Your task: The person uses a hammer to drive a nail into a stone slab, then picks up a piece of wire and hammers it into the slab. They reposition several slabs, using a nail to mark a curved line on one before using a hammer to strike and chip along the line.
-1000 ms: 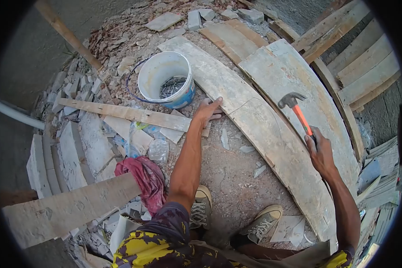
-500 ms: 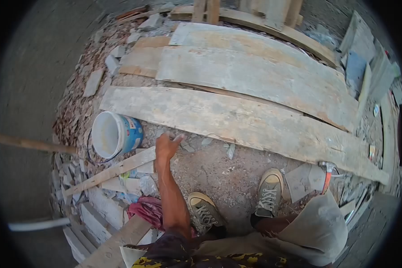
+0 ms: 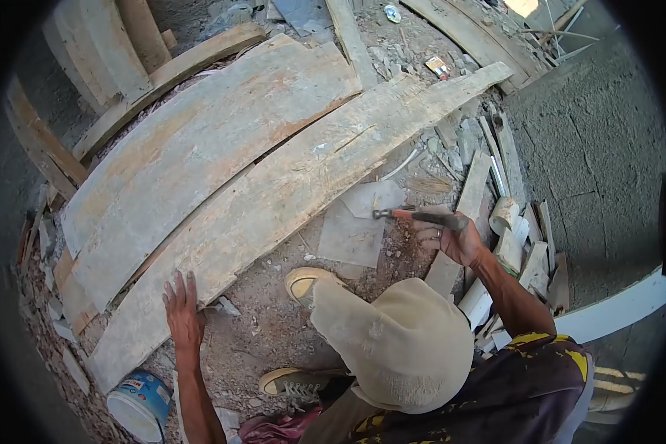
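My right hand (image 3: 459, 240) is closed around the dark grip of a claw hammer (image 3: 403, 214), its head pointing left over flat grey slab pieces (image 3: 351, 238) on the ground. My left hand (image 3: 185, 314) rests with fingers apart on the near face of a long, pale wooden plank (image 3: 274, 194), close to its lower left end. Beyond that plank lies a wider weathered board (image 3: 200, 133), with a narrow gap between them.
A blue and white paint bucket (image 3: 139, 405) stands at lower left. Pink cloth (image 3: 281, 427) lies by my shoe (image 3: 303, 382). Offcuts and white pipe pieces (image 3: 505, 213) crowd the right side, beside a rough grey wall (image 3: 592, 148). Upright timbers (image 3: 100, 48) stand at upper left.
The view has swung to the right. My right hand has come into sight holding the hammer, which was by my knee before. My left hand has moved from beside the bucket onto the plank.
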Available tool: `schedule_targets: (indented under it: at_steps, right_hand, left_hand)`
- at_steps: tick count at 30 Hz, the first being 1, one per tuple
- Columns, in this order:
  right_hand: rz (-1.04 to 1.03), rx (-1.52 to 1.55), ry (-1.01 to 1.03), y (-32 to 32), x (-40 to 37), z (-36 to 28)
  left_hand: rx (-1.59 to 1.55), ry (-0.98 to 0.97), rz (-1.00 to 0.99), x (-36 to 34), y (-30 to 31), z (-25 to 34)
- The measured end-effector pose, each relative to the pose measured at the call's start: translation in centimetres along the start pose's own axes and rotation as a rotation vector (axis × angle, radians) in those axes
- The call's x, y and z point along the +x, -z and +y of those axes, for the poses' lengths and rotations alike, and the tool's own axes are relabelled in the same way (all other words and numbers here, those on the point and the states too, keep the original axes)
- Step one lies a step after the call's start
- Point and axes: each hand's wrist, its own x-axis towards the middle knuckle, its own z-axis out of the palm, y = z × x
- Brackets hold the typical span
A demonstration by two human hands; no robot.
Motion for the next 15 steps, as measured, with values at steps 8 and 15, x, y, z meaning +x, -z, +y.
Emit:
schedule_targets:
  at_steps: [8,15]
  right_hand:
    - [0.737,-1.157,0.556,-3.2,6.6,-1.2]
    - [0.641,-0.248,0.749,-4.7,10.5,-2.3]
  left_hand:
    - [-0.539,0.255,-0.32,7.3,12.8,-5.0]
    - [-0.309,0.152,0.026,9.0,2.8,-5.3]
